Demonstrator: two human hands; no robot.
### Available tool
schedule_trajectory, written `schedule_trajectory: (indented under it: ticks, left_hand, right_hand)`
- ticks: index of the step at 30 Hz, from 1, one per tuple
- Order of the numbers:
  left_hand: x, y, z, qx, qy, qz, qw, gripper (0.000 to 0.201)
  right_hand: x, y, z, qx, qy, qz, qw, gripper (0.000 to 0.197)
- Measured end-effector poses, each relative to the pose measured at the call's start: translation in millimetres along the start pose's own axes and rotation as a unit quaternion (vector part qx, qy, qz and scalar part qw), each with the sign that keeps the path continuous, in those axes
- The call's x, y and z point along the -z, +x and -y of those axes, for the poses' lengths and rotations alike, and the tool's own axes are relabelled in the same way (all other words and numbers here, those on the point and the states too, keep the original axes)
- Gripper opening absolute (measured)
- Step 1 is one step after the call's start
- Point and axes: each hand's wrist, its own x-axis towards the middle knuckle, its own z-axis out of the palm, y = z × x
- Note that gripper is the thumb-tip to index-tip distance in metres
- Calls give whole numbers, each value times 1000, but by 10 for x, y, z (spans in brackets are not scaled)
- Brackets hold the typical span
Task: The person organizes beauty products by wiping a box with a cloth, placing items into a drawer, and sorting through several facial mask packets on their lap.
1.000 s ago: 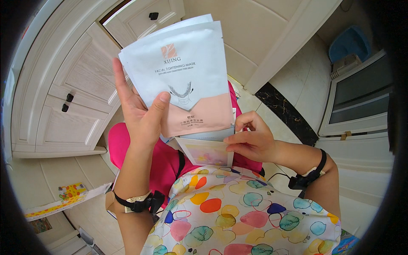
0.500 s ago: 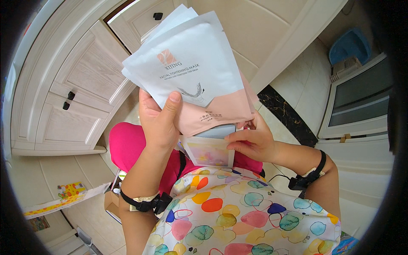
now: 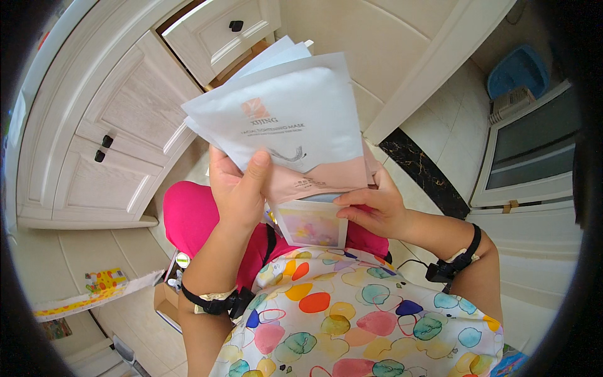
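Observation:
A fanned stack of flat facial mask packets, white above and pale pink below, is raised in front of me. My left hand is closed on its lower left side, thumb on the front and the other fingers behind. My right hand pinches around the lower right corner, its fingertips partly hidden. Just below the stack, a pale packet with a pink and yellow watercolour picture hangs between my hands, close to the right thumb. A grey-blue edge shows between it and the stack.
A white cabinet with panelled doors stands at the left; a drawer at its far end is pulled out. Farther right are a dark marble threshold, a blue basin and a white-framed glass door. An open cardboard box sits at lower left.
The stack of packets has tipped and shifted slightly down and right, so more of the open drawer shows behind it. Both hands keep their hold.

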Motion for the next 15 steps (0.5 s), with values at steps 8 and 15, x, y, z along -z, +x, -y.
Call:
schedule_trajectory:
  ticks: [8,15]
  left_hand:
    - [47,96,-84,-24,99,-13,995,64]
    - [-40,196,-124,-31,110,7,993,63]
  right_hand:
    - [-39,-68,-37,-9,71,6,997,24]
    - [-17,-51,-1,10,61,16,998,22]
